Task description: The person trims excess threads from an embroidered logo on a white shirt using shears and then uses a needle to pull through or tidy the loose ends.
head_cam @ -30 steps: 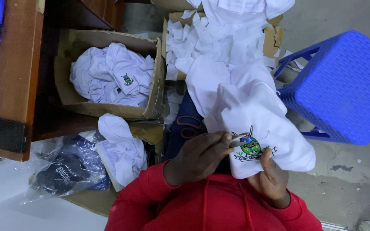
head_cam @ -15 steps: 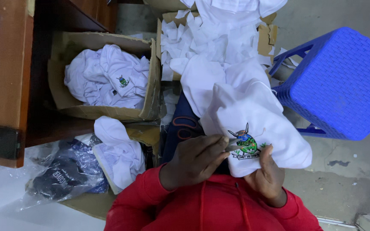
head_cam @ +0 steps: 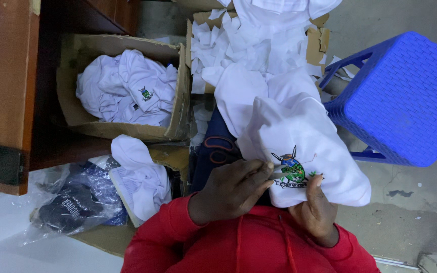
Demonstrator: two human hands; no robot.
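A white garment (head_cam: 304,136) with a green and blue embroidered emblem (head_cam: 292,172) is draped over my lap. My right hand (head_cam: 315,210) grips it from below, with the thumb pressed next to the emblem. My left hand (head_cam: 233,189) is closed, its fingertips pinching a small metal tool (head_cam: 278,175) against the emblem's left edge. My red hooded top (head_cam: 249,242) fills the bottom of the view.
A blue plastic stool (head_cam: 405,96) stands at the right. One cardboard box (head_cam: 173,131) holds folded white garments, another (head_cam: 259,45) holds white cloth pieces. A wooden desk (head_cam: 6,86) is at the left, and dark clothing in a clear plastic bag (head_cam: 72,205) lies below it.
My hands stay on the emblem with only small finger movement. The view has drifted slightly, so the boxes and stool sit a little differently in frame.
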